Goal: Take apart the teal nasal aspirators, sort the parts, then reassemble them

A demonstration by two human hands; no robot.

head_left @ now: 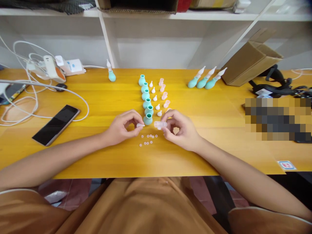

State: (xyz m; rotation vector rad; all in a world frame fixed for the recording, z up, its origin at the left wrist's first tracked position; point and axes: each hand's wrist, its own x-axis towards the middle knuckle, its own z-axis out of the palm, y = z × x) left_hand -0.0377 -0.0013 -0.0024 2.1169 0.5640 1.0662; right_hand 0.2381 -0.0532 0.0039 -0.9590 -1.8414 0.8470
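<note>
Between its thumb and fingers my left hand (126, 126) pinches a small white nozzle tip (140, 125). My right hand (179, 128) grips a clear plastic connector piece (160, 124), its open end facing left. The two parts are apart. A column of teal rubber bulbs (148, 119) runs away from me, the nearest one just behind my hands. Beside it stand a row of small white tips (157, 107) and a row of pinkish clear connectors (166, 103). Several tiny clear discs (151, 142) lie on the table in front of my hands.
Three assembled teal bulbs with nozzles (201, 83) lie at the back right, another (111, 75) at the back left. A phone (56, 125), white cables (36, 107) and a power strip (73, 66) occupy the left. A cardboard box (251, 60) leans at the right.
</note>
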